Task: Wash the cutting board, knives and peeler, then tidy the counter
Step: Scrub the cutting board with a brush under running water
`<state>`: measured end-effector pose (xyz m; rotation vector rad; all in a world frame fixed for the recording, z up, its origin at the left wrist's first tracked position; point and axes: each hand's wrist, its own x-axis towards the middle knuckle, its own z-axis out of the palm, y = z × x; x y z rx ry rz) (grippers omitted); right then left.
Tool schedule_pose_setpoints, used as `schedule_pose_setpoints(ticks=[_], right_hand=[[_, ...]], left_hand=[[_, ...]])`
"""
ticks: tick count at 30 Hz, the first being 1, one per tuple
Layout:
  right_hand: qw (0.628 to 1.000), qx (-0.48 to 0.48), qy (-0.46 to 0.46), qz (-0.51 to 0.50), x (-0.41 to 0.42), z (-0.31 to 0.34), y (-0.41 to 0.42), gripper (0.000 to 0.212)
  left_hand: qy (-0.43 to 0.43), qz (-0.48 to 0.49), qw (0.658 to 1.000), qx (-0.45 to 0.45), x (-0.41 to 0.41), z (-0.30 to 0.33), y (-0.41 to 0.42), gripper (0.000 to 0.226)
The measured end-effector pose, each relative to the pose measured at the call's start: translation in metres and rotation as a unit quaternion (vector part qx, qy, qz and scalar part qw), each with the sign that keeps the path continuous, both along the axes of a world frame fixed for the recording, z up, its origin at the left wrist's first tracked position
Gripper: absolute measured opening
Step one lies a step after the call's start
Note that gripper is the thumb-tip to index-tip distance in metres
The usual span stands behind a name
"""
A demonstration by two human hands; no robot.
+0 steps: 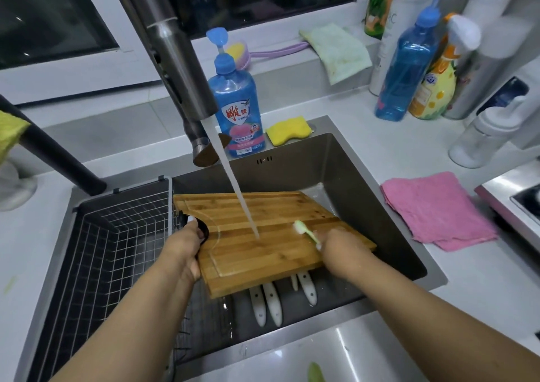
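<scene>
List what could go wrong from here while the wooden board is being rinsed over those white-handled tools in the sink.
1. The rectangular bamboo cutting board is wet and held only at its handle hole by the left hand; it could slip.
2. White-handled knives lie beneath it, blades hidden, so reaching under risks a cut.
3. The water stream hits the tilted board and may splash past the steel sink.

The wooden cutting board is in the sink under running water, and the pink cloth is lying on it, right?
Not quite. The head view shows the pink cloth on the white counter beside the steel sink; the wooden cutting board is under running water.
</scene>
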<state>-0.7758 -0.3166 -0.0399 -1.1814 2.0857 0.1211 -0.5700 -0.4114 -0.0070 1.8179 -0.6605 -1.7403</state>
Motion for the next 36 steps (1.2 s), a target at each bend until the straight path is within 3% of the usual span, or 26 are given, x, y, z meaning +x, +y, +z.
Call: schedule_pose_setpoints(ticks=[2, 7, 12, 17, 21, 25, 29, 31, 34, 36], right_hand=[[1.0, 0.005, 0.029, 0.011, -0.001, 0.001, 0.004, 0.032], [0.991, -0.085, -0.094, 0.052, 0.03, 0.015, 0.024, 0.042], [0.997, 0.043, 0.058, 0.016, -0.009, 0.01, 0.005, 0.041], [0.989, -0.068, -0.124, 0.035, 0.032, 0.024, 0.021, 0.041], [0.993, -0.066, -0.101, -0.014, 0.022, 0.006, 0.012, 0.035], [1.0, 0.0, 0.014, -0.013, -0.007, 0.002, 0.003, 0.032], [0.996, -0.046, -0.072, -0.014, 0.026, 0.008, 0.009, 0.038], [0.991, -0.081, -0.101, 0.033, 0.045, 0.016, 0.019, 0.044], [0.995, -0.061, -0.074, 0.016, 0.029, 0.023, 0.02, 0.038], [1.0, -0.004, 0.003, -0.015, 0.006, 0.026, 0.016, 0.029]], left_hand=[[0.0, -0.004, 1.0, 0.012, 0.003, -0.005, -0.004, 0.033], [-0.007, 0.001, 0.999, 0.038, 0.008, -0.018, -0.016, 0.036], [-0.002, 0.01, 0.999, 0.04, 0.01, -0.026, -0.023, 0.045], [0.006, 0.005, 0.999, 0.054, 0.016, -0.035, -0.028, 0.039], [0.005, 0.003, 0.999, 0.052, 0.019, -0.041, -0.028, 0.038], [0.004, 0.012, 0.999, 0.051, 0.02, -0.044, -0.03, 0.039], [0.005, 0.009, 0.998, 0.059, 0.022, -0.045, -0.033, 0.039], [0.006, 0.008, 0.998, 0.059, 0.021, -0.043, -0.035, 0.038], [0.003, 0.007, 0.998, 0.057, 0.018, -0.041, -0.035, 0.038], [0.002, 0.007, 0.998, 0.057, 0.019, -0.04, -0.035, 0.038]])
